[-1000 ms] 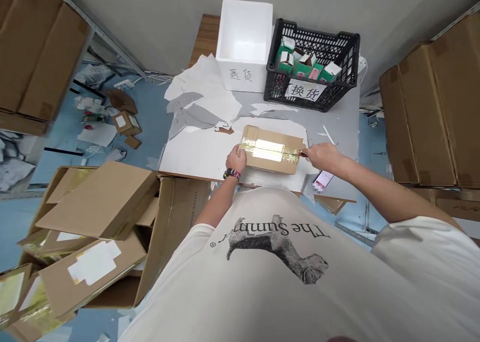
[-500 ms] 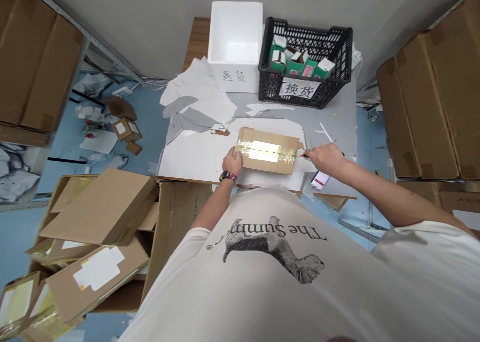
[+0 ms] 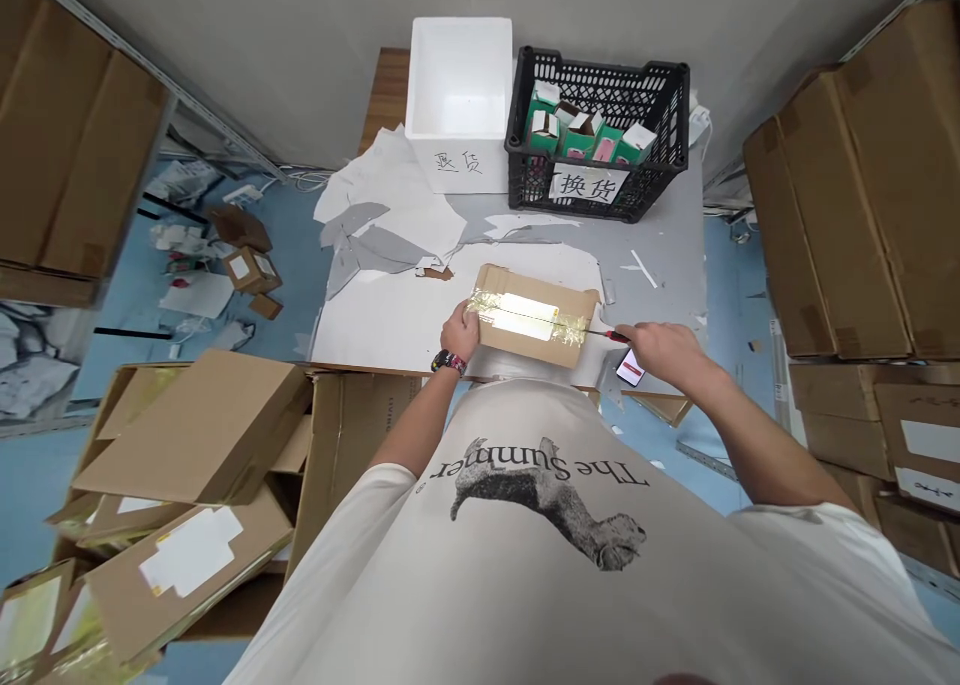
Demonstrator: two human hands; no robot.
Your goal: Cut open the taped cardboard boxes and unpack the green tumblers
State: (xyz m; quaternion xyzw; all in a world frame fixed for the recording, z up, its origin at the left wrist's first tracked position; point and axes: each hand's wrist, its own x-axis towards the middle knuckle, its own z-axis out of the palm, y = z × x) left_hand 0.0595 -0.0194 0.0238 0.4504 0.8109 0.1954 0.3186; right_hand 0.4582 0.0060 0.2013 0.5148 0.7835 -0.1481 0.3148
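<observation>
One taped carton (image 3: 525,346) lying on the table (image 3: 660,250), probably light and stiff, best gripped at its ends: left hand (image 3: 460,333) curled round one, right hand (image 3: 661,351) fisted about a slim red cutter (image 3: 618,336).

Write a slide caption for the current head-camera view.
The left grip holds one end of a taped cardboard box; the right grip points a thin, red-handled tool at the other.

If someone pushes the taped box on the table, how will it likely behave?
The taped cardboard box is probably stiff, since its long edges look straight. It seems unlikely to tip or roll, because it lies on its broad side.
</observation>
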